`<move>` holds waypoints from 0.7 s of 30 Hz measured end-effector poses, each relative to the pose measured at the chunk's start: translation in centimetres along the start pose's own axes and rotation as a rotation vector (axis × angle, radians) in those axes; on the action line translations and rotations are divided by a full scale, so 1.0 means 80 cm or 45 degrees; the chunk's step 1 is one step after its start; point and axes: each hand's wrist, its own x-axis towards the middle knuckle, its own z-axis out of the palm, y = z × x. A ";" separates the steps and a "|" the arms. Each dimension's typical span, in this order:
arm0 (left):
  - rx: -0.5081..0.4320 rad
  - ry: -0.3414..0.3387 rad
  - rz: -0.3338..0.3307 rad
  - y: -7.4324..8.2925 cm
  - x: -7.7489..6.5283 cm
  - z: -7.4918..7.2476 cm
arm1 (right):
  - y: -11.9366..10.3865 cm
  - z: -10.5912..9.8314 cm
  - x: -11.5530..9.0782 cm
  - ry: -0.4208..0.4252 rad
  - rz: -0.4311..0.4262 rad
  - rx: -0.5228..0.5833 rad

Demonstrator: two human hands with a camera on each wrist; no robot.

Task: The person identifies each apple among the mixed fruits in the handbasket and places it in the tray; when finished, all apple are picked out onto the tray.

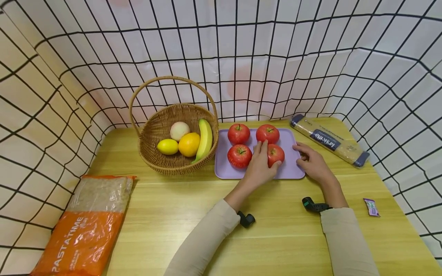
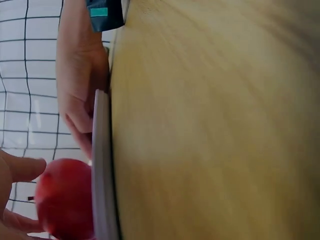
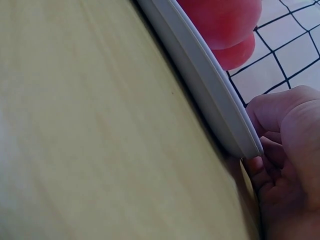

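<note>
Several red apples stand in two rows on a lilac tray (image 1: pixel 223 174). My left hand (image 1: pixel 259 168) reaches over the front right apple (image 1: pixel 276 154), its fingers on the apple's left and far side and its thumb at the near side. In the left wrist view, the thumb and fingers curve about that apple (image 2: pixel 67 197), which sits on the tray. My right hand (image 1: pixel 313 164) is at the tray's right edge. The right wrist view shows its thumb at the rim and its curled fingers (image 3: pixel 272 172) by the tray's corner (image 3: pixel 247 145).
Left of the tray stands a wicker basket (image 1: pixel 152 163) with a tall handle, holding a banana (image 1: pixel 205 140), an orange (image 1: pixel 189 144), a lemon (image 1: pixel 167 146) and a pale round fruit (image 1: pixel 179 131). A pasta pack (image 1: pixel 328 140), a small purple wrapper (image 1: pixel 371 207) and an orange bag (image 1: pixel 86 230) lie around.
</note>
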 end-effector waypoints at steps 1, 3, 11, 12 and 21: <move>0.013 0.000 0.015 0.001 -0.001 -0.002 | 0.001 0.000 0.001 0.000 -0.003 0.003; 0.030 0.009 0.060 0.002 -0.004 -0.009 | 0.001 0.000 0.002 0.001 -0.013 0.006; 0.019 0.088 0.353 -0.008 -0.026 -0.056 | 0.002 0.006 0.003 -0.001 -0.006 0.016; 0.015 0.106 0.389 -0.011 -0.028 -0.064 | -0.001 0.005 0.002 0.002 -0.011 0.019; 0.035 0.322 0.534 -0.041 -0.055 -0.155 | -0.038 -0.018 -0.016 0.058 -0.103 -0.087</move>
